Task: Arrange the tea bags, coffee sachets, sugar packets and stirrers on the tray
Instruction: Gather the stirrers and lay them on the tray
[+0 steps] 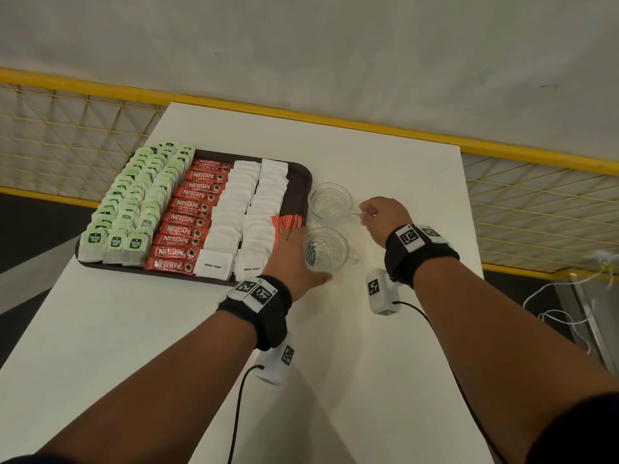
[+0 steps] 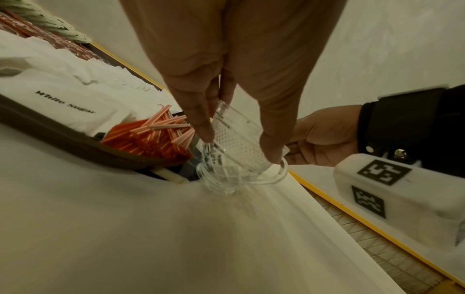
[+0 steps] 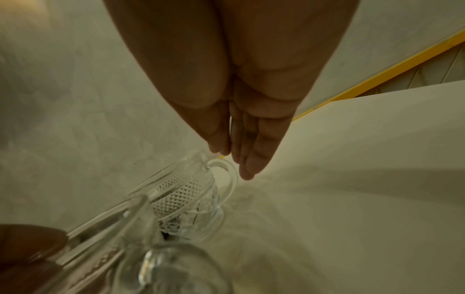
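A dark tray holds rows of green tea bags, red coffee sachets, white sugar packets and a pile of orange stirrers at its near right corner. Two patterned glass cups stand on the table just right of the tray. My left hand grips the near cup from the side, thumb and fingers around its wall. My right hand pinches the handle of the far cup; in the right wrist view its fingertips sit at that handle.
The white table ends close behind and to the right of the cups. A yellow rail with wire mesh runs beyond it. White cables lie on the floor at the right. The stirrers lie right next to the near cup.
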A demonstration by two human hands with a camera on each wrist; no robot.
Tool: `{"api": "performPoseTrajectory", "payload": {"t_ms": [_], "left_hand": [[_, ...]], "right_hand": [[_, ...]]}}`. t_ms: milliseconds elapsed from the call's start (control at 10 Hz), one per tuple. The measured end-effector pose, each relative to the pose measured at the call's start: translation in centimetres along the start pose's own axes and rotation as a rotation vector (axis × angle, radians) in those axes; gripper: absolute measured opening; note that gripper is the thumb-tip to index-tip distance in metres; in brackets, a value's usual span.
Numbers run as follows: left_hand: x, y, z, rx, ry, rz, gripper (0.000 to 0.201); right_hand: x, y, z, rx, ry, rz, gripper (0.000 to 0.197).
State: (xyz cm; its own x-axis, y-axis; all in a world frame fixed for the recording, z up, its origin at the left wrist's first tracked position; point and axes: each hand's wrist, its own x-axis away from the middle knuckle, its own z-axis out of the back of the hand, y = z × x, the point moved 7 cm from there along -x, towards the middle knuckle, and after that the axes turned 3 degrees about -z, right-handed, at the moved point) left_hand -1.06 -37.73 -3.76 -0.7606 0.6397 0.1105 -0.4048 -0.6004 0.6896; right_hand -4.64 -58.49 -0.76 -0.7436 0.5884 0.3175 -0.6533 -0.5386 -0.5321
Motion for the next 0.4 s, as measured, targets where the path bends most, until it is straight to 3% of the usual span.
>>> {"api": "performPoseTrajectory", "payload": {"t_ms": [200, 400], "left_hand": [[0.0, 0.3, 0.2, 0.01, -0.005, 0.016, 0.096], [0.9, 0.8, 1.5, 0.013, -0.036, 0.012, 0.115]], "right_hand": [[1.7, 0.2, 1.2, 0.01, 0.057, 0.004, 0.027], [4.2, 0.1, 2.9, -0.031, 0.146, 0.039, 0.028]]}}
